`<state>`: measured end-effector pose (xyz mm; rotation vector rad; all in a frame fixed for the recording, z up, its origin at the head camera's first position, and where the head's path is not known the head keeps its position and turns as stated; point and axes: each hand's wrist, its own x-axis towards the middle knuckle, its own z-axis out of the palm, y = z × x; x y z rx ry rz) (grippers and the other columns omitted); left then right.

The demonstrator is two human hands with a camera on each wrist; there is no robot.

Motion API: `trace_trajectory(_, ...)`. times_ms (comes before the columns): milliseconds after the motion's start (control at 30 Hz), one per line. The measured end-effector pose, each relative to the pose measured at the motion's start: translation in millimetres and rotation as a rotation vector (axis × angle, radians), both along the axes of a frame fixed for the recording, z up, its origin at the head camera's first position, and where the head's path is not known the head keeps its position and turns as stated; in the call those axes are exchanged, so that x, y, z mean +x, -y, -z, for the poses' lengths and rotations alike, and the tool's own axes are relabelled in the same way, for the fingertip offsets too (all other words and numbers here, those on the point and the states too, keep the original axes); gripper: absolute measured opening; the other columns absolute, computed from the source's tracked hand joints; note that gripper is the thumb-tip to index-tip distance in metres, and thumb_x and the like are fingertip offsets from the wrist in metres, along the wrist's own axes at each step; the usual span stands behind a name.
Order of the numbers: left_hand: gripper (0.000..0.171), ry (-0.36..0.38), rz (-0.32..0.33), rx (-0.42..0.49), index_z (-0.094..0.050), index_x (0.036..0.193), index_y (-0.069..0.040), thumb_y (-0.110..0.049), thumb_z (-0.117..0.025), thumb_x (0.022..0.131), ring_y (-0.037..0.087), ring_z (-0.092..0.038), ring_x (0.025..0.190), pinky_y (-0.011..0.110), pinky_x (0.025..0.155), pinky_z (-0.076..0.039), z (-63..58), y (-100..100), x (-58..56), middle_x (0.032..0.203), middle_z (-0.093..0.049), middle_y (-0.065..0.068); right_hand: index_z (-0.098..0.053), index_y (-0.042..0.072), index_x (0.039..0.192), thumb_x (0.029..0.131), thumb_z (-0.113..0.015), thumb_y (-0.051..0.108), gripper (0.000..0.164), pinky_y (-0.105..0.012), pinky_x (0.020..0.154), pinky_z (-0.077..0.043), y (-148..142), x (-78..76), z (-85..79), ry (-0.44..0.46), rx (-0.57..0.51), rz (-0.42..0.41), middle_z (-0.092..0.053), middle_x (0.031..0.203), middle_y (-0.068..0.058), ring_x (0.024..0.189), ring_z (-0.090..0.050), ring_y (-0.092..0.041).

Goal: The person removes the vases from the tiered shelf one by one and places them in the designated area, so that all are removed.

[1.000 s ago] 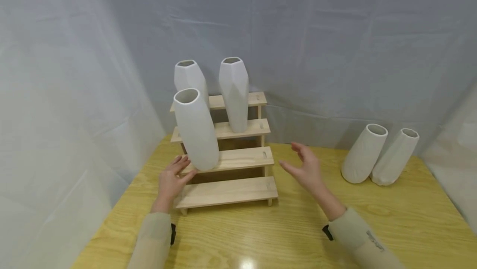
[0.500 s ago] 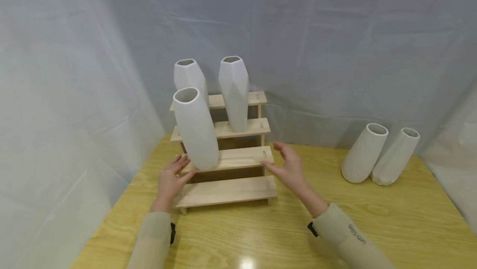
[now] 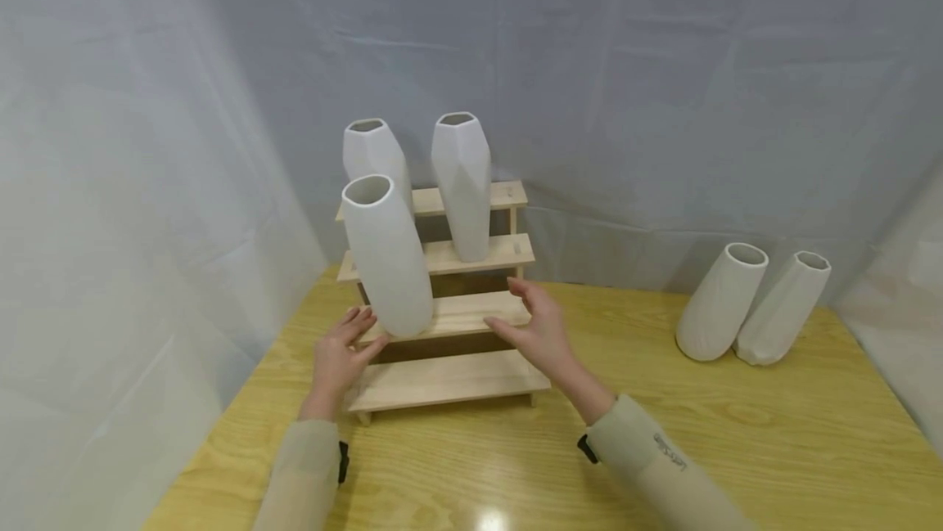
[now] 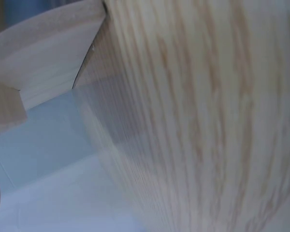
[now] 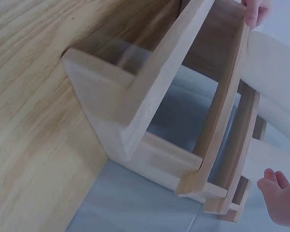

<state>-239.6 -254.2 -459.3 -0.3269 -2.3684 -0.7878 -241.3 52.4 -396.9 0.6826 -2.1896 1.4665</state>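
Note:
A tall white vase (image 3: 389, 261) stands on the second step from the front of a tiered wooden stand (image 3: 449, 380). At the left end of that step, my left hand (image 3: 342, 355) has its fingers resting near the vase's base, thumb at the step's front edge. My right hand (image 3: 541, 330), thumb and fingers spread with nothing between them, hovers at the right end of the same step. A faceted white vase (image 3: 462, 179) is on the step behind. Another faceted vase (image 3: 374, 150) rises further back, its lower part hidden by the front vase.
Two white vases, one smooth (image 3: 718, 306) and one ridged (image 3: 781, 310), stand side by side at the right on the wood-grain table (image 3: 663, 400). A grey-white sheet (image 3: 626, 105) hangs behind the table and along its sides.
My right hand has moved left, from beside the stand to the right end of the second step. The left hand and the vases have stayed in place.

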Motion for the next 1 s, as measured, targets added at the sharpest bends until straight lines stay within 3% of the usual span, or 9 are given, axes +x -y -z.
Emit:
trace_trajectory(333,0.041,0.009,-0.002,0.016,-0.066,0.101,0.001,-0.022,-0.076,0.068,0.031,-0.048,0.112,0.048,0.089,-0.039,-1.3,-2,0.8,0.113,-0.058,0.012,-0.051,-0.003,0.117,0.070,-0.075,0.018,0.057,-0.036,0.090,-0.041,26,-3.3,-0.9,0.038,-0.015,-0.028,-0.054,0.115,-0.014,0.105,-0.049,-0.025)
trace_trajectory(833,0.042,0.009,0.008,0.022,-0.065,0.100,0.002,-0.021,-0.077,0.067,0.032,-0.048,0.112,0.049,0.090,-0.039,-1.8,0,1.4,0.113,-0.058,0.013,-0.051,-0.005,0.116,0.070,-0.075,0.019,0.057,-0.038,0.087,-0.043,56,-7.9,-19.1,0.008,0.006,-0.034,-0.054,0.114,-0.016,0.104,-0.051,-0.027)
trace_trajectory(1000,0.041,-0.022,0.012,0.003,-0.066,0.100,0.002,-0.020,-0.077,0.067,0.032,-0.049,0.110,0.049,0.089,-0.040,-1.2,0,1.1,0.111,-0.059,0.013,-0.049,-0.006,0.119,0.070,-0.075,0.020,0.061,-0.038,0.087,-0.043,66,-12.3,-24.1,0.021,0.001,-0.041,-0.053,0.117,-0.016,0.105,-0.051,-0.027)
